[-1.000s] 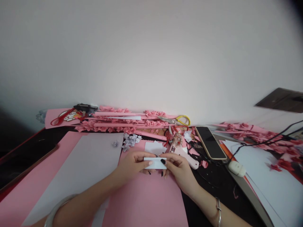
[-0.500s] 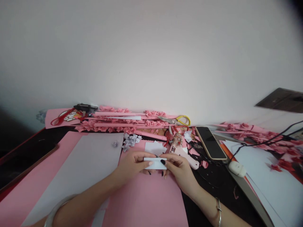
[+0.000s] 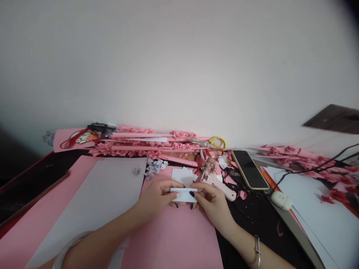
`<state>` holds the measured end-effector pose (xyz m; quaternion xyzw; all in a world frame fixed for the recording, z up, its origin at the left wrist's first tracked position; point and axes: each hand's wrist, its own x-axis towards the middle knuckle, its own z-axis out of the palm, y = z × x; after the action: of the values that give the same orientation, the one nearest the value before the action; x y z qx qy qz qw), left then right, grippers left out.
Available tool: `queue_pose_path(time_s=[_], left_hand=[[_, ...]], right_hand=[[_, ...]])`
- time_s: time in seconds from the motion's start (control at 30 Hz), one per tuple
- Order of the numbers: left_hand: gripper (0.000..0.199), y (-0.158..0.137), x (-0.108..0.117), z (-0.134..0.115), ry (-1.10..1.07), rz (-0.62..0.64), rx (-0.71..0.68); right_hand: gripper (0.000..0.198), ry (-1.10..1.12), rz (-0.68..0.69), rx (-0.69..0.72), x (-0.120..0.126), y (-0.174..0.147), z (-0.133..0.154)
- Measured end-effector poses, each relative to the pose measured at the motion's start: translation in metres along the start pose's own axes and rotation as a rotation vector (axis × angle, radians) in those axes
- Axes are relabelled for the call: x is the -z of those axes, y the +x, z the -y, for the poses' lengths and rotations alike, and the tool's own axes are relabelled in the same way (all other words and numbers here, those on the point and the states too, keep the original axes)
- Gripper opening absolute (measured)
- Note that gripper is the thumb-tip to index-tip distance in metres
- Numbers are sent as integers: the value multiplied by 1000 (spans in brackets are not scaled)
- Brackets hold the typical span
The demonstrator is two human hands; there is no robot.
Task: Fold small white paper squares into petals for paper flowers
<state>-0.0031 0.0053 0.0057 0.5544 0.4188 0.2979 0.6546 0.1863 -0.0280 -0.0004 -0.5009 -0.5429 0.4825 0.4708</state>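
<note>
Remotely, I judged even pressure best while the left hand [image 3: 157, 195] and right hand [image 3: 212, 200] pinched the folded paper [image 3: 185, 196].

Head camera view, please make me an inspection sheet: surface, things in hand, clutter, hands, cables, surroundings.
Surface: black tabletop, partly covered by pink sheet and white sheet.
Things in hand: small white paper, apparently folded along its far edge.
Clutter: white paper flowers, pink paper flowers, yellow-handled scissors, pink gun-shaped tool, phone, small white case.
Hands: left hand and right hand pinch the small white paper's opposite ends.
Cables: black cables at the right; their ends cannot be made out.
Surroundings: pale wall behind, dark wall plate at right; other people: nothing seen.
</note>
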Motion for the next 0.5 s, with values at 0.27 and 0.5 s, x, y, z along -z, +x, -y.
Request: queue_pose_path(time_s=[0.27,0.5], left_hand=[[35,-8,-5,5,10,112,-34],[35,-10,-10,9,8,169,2]], right_hand=[[7,-297,157,94,1,-2,3],[23,-438,254,192,1,-7,5]])
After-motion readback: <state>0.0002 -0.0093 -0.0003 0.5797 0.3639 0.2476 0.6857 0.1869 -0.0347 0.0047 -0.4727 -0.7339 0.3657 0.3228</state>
